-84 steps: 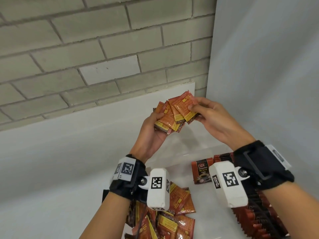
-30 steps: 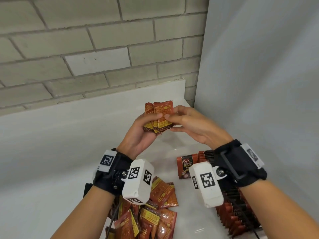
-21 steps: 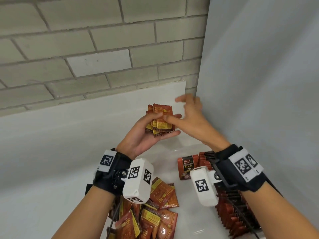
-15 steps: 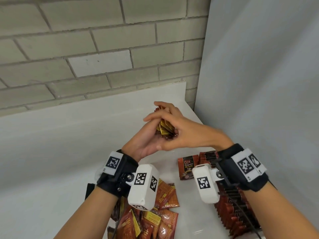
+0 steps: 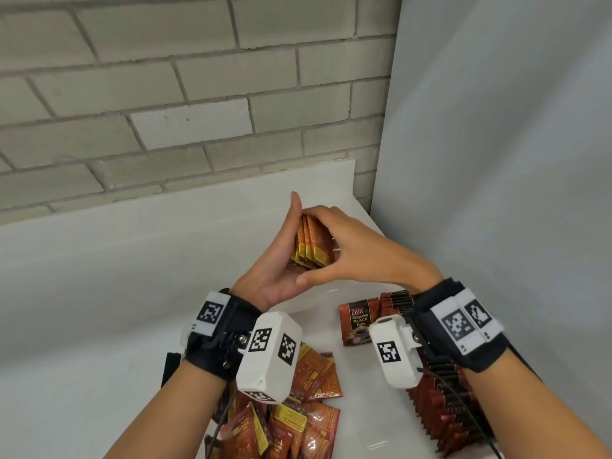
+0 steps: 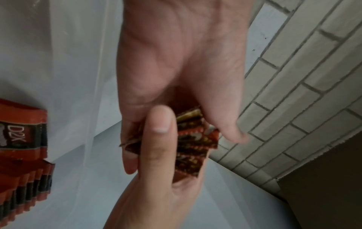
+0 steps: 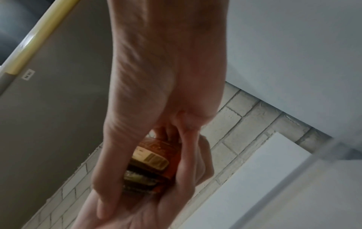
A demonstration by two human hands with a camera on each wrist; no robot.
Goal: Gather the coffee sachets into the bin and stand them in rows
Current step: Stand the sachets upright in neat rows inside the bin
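Note:
A squared stack of orange coffee sachets (image 5: 311, 246) is held up in front of me, edge-on. My left hand (image 5: 275, 260) cradles it from the left, fingers pointing up and thumb curled at its side. My right hand (image 5: 361, 256) clamps it from the right, fingers over the top and thumb under the bottom. The left wrist view shows the stack (image 6: 194, 147) between both hands. The right wrist view shows the stack (image 7: 152, 158) past my right palm. A row of upright sachets (image 5: 443, 402) stands below my right wrist, and a loose pile (image 5: 298, 422) lies below my left wrist.
A clear plastic wall (image 6: 88, 93) rises beside the standing row (image 6: 25, 178). A brick wall (image 5: 165, 94) and a white board (image 5: 132, 233) close off the back. A grey panel (image 5: 496, 160) stands at the right. A black cable (image 5: 218, 425) hangs under my left forearm.
The sachets were fanned with their faces toward me. My right hand let go briefly, then came back over them and closed. The stack is now squared and turned edge-on.

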